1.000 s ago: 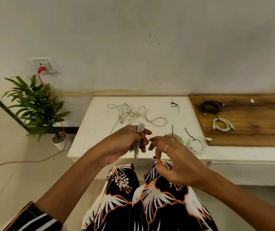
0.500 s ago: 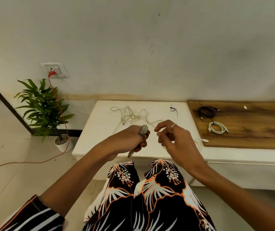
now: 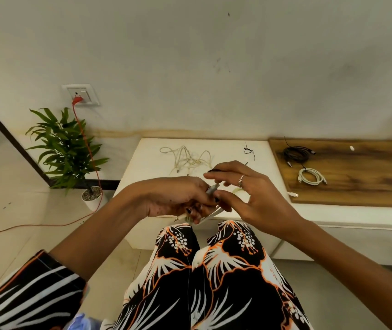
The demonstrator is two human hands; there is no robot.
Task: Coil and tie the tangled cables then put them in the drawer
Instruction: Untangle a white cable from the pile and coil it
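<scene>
My left hand (image 3: 173, 196) grips a folded bundle of grey-white cable (image 3: 212, 187) above my lap, its ends sticking out below the fist. My right hand (image 3: 257, 198) is right beside it, thumb touching the bundle, and pinches a thin black tie (image 3: 214, 170) at the fingertips. A loose tangle of pale cable (image 3: 188, 158) lies on the white table (image 3: 149, 172) behind my hands. On the wooden board (image 3: 361, 182) to the right lie a coiled black cable (image 3: 295, 153) and a coiled white cable (image 3: 311, 176). No drawer shows.
Another black tie (image 3: 248, 151) lies on the table near the board. A white plug end (image 3: 293, 194) peeks out by my right hand. A potted plant (image 3: 66, 148) stands on the floor at left, with a red cord (image 3: 88, 144) running from the wall socket (image 3: 80, 94).
My right hand has lifted from the table with the black tie and come over to the bundle. My left hand turned the bundle more level. The camera tilted downward.
</scene>
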